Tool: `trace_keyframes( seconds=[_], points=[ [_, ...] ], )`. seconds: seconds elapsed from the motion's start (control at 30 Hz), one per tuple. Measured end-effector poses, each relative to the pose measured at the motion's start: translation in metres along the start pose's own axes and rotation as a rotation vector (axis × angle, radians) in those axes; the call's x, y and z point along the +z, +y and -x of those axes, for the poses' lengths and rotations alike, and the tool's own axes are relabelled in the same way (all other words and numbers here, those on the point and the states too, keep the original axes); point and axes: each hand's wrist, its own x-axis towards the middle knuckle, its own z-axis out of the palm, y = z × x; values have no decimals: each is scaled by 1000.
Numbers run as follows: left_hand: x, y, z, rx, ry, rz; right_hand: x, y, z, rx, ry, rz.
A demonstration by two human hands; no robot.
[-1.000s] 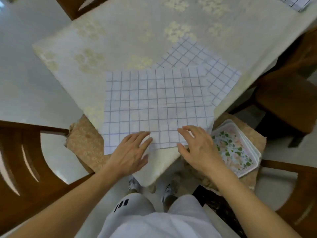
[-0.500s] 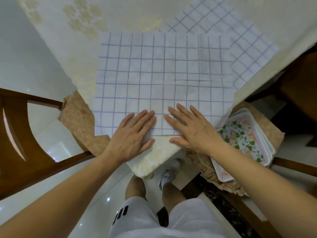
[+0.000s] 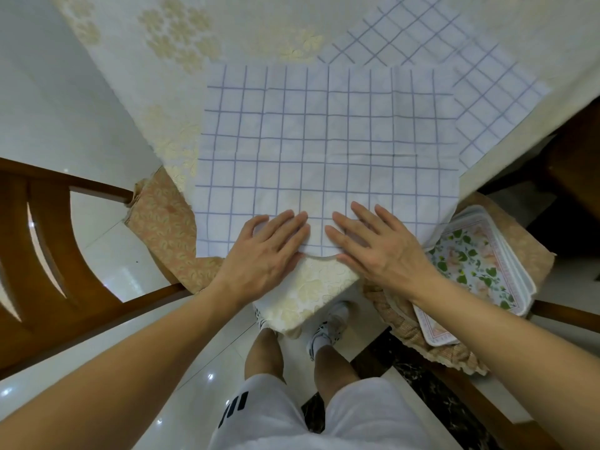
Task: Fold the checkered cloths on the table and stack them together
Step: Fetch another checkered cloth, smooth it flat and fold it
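Checkered cloth [image 3: 328,151] lying unfolded | I'm pressing left hand [image 3: 269,251] and right hand [image 3: 380,251] flat, fingers spread | second cloth [image 3: 454,69] waiting | no stack yet

Your near cloth [image 3: 328,151] is white with a blue-violet grid; the far cloth [image 3: 454,60] under it shows the same check. You stand at a tablecloth [image 3: 201,37] in cream with pale yellow flowers. Your tray [image 3: 477,271] is white with green leaves and pink blooms, the chair [image 3: 48,248] brown, its cushion [image 3: 162,228] tan with leaf print.
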Motion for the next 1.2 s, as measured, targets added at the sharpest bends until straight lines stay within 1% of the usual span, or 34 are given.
trace_keyframes(
  seconds=[0.17,0.23,0.33,0.43,0.5,0.57,0.67,0.73,0.87,1.0,1.13,1.2],
  points=[
    [-1,-1,0,-12,-22,24,5,-1,4,-31,44,4],
    [-3,2,0,-23,-59,21,8,-4,3,-2,68,-18],
    [-5,10,-3,-79,-103,21,8,-6,0,69,82,-132],
    [-8,16,-7,-144,-58,66,2,-8,-3,126,57,-241],
    [-9,14,-7,-144,-12,99,-3,-9,-5,148,46,-275],
    [-10,9,-3,-128,12,132,-5,-7,-5,141,24,-272],
    [-13,-3,8,-116,28,159,-7,0,1,80,-58,-220],
    [-15,-14,19,-127,26,157,-9,5,8,81,-87,-211],
    [-15,-33,33,-156,-21,136,-14,16,24,159,-113,-161],
    [-15,-47,39,-143,-49,122,-17,25,36,223,-120,-164],
    [-29,-63,47,-144,-123,127,-24,31,40,200,-208,-149],
    [-41,-66,54,-166,-133,119,-31,33,40,168,-263,-144]
  ],
)
